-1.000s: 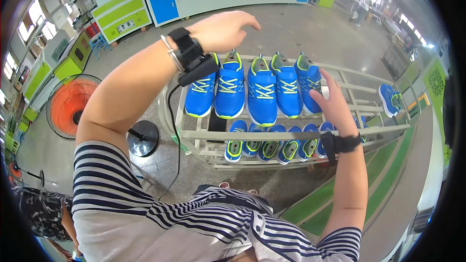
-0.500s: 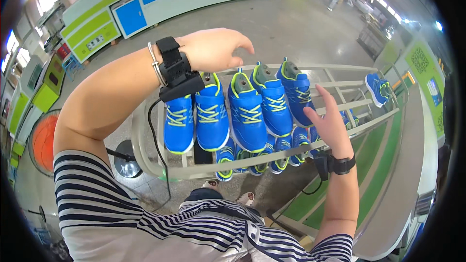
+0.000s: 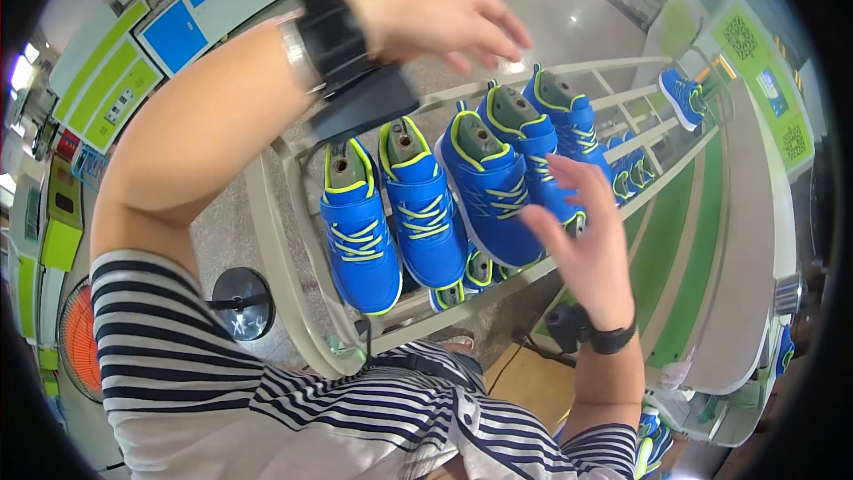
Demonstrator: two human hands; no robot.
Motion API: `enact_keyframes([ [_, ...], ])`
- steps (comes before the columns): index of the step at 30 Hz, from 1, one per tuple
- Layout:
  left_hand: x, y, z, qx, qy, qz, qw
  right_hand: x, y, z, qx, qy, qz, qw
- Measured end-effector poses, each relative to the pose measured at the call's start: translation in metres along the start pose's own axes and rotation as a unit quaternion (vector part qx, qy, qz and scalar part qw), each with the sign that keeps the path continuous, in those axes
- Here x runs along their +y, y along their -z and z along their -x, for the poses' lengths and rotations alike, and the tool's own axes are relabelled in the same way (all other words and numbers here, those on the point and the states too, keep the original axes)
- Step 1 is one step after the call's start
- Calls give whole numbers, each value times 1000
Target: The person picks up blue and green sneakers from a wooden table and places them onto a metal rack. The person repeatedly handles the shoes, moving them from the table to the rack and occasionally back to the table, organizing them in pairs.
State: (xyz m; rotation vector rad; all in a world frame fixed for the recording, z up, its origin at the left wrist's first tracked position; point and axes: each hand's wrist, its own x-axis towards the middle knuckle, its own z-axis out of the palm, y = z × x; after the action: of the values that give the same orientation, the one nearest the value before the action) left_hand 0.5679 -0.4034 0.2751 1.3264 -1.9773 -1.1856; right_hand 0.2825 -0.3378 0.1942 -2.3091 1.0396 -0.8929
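Several blue sneakers with lime laces and linings stand in a row on a metal rack, each with a grey-green shoe last inside. My left hand (image 3: 449,22) hangs beyond the heels of the right-hand shoes, empty, its fingers apart. Near the front of the row's right part is my right hand (image 3: 588,244), thumb and fingers spread. It partly hides a sneaker (image 3: 524,138); whether it touches that shoe I cannot tell. The middle sneaker (image 3: 487,187) stands just left of my right thumb. At the left end are two more sneakers (image 3: 362,244), side by side.
The pale metal rack (image 3: 293,249) stretches away to the right, with more shoes on a lower level and a lone sneaker (image 3: 682,98) at its far end. A green-striped conveyor (image 3: 689,240) runs along the right. An orange fan (image 3: 82,342) stands at the left.
The view has turned, so the rack slants more and its shoes look closer. My left hand has moved right, beyond the heels; my right hand has come in over the right-hand shoes.
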Motion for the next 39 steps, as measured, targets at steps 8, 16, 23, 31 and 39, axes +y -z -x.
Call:
enact_keyframes([
  [8,-20,-45,-104,-266,33,-394,879,-17,-64,-9,53,-38,147,987],
  [16,16,-37,-120,-328,-53,-252,909,-8,-21,40,217,53,62,973],
  [23,73,-19,-90,-169,-79,-175,967,-4,70,207,382,50,41,922],
  [31,159,-243,-54,-211,-107,122,964,-9,87,504,376,-316,213,844],
  [39,176,-540,-4,-431,133,233,862,29,161,743,137,-458,316,820],
])
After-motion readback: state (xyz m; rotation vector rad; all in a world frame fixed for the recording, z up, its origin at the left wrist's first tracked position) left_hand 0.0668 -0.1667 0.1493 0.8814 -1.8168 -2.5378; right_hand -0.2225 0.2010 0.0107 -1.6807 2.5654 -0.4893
